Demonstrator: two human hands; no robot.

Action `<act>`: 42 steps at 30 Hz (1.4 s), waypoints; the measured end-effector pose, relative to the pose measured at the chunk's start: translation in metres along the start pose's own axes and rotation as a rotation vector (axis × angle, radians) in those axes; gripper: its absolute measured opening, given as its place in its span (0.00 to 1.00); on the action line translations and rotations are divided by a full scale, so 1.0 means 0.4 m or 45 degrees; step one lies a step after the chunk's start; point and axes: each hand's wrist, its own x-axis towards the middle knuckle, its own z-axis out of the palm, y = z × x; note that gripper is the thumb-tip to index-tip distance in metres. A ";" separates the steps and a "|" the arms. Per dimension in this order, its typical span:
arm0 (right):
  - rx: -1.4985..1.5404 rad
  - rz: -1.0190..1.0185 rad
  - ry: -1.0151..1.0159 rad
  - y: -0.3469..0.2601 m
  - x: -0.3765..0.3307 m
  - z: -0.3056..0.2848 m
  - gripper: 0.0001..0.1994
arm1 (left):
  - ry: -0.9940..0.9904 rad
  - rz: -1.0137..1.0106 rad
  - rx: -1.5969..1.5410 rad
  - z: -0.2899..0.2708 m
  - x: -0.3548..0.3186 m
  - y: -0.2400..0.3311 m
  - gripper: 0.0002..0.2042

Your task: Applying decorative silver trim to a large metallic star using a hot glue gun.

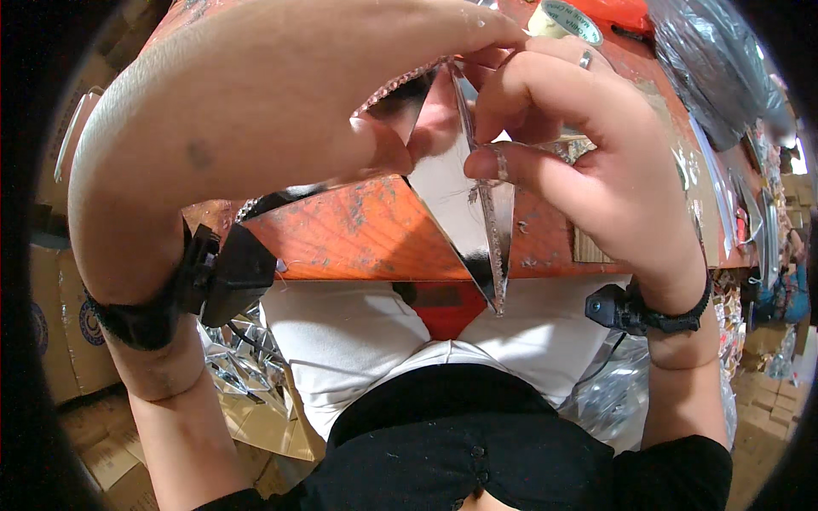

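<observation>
A shiny, mirror-faced piece with long pointed arms, perhaps a star, is held over the edge of the orange-red table. One point aims down toward my lap. Sparkly beaded trim runs along that arm's right edge, and pinkish trim lines another edge near my left hand. My left hand grips the piece from the left, its thumb on the mirror face; the other fingers are mostly hidden. My right hand is closed at the piece's right edge, thumb and fingers pinching the trimmed edge.
A tape roll lies at the table's far side, beside a red plastic bag. A grey plastic bag is at the far right. Silver foil scraps and cardboard boxes stand below on the left.
</observation>
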 end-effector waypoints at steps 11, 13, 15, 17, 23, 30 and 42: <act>0.453 -0.003 0.046 0.016 0.017 -0.014 0.08 | 0.062 -0.065 0.022 -0.009 0.129 0.483 0.38; 0.355 0.012 0.008 0.004 0.026 -0.018 0.08 | 0.083 -0.051 0.017 -0.001 0.137 0.518 0.38; 0.260 0.023 -0.031 -0.006 0.033 -0.012 0.09 | 0.104 -0.042 0.010 -0.001 0.138 0.523 0.38; 0.372 0.058 0.046 -0.004 0.034 0.006 0.08 | 0.115 -0.036 0.003 -0.001 0.134 0.518 0.38; 0.261 -0.322 0.182 0.063 0.057 0.005 0.11 | 0.378 0.034 -0.081 0.014 0.148 0.523 0.35; 0.542 -0.052 -0.013 0.042 0.072 -0.003 0.09 | 0.290 0.117 -0.111 0.030 0.138 0.482 0.29; 0.364 -0.137 0.124 0.017 0.071 -0.007 0.09 | 0.289 0.082 -0.156 0.029 0.175 0.457 0.21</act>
